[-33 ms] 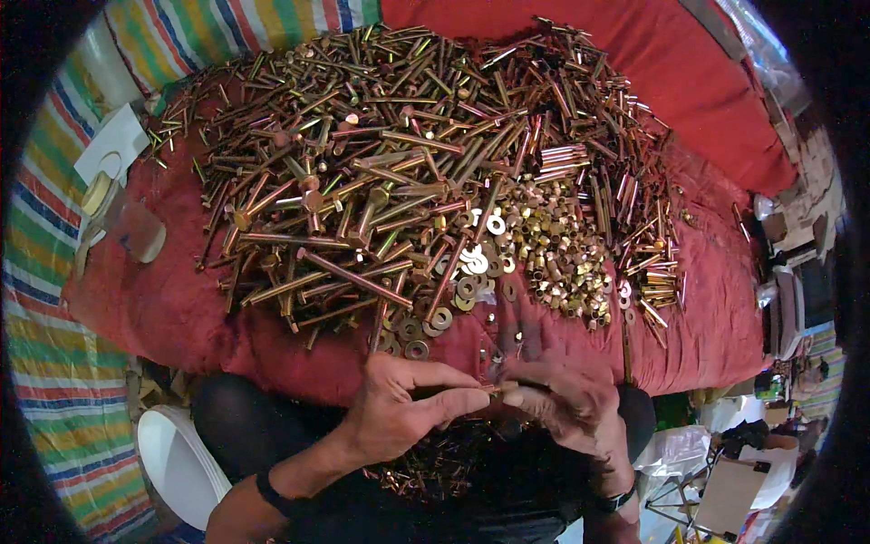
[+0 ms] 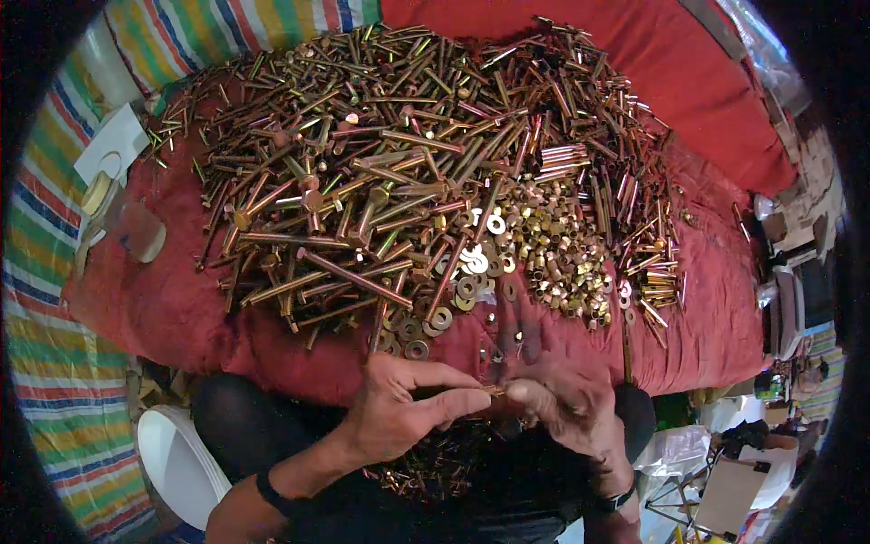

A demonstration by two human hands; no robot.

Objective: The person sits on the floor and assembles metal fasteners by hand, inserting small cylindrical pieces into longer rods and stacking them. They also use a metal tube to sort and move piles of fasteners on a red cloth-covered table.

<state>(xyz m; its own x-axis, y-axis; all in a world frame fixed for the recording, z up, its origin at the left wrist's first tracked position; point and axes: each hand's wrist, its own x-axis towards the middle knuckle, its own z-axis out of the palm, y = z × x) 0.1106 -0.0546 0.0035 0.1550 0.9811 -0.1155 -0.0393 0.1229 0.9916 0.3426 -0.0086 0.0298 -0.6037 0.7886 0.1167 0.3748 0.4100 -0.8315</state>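
Note:
My left hand (image 2: 403, 412) and my right hand (image 2: 566, 408) meet just below the front edge of a red cloth (image 2: 163, 308). Between their fingertips they pinch one small brass-coloured bolt (image 2: 492, 391), each hand on one end. A big heap of long brass bolts (image 2: 362, 181) covers the cloth above the hands. Flat washers (image 2: 453, 290) lie near the front of the heap, and a patch of small nuts (image 2: 562, 254) sits to their right. More bolts (image 2: 435, 467) lie piled in my lap below the hands.
A white bucket (image 2: 177, 462) stands at the lower left. Rolls of tape and white card (image 2: 113, 172) rest on the cloth's left side. Striped fabric (image 2: 54, 381) lies beneath the cloth. Bags and boxes (image 2: 752, 471) clutter the floor at the right.
Both hands stay together at the cloth's front edge; their fingers have shifted slightly around the small bolt.

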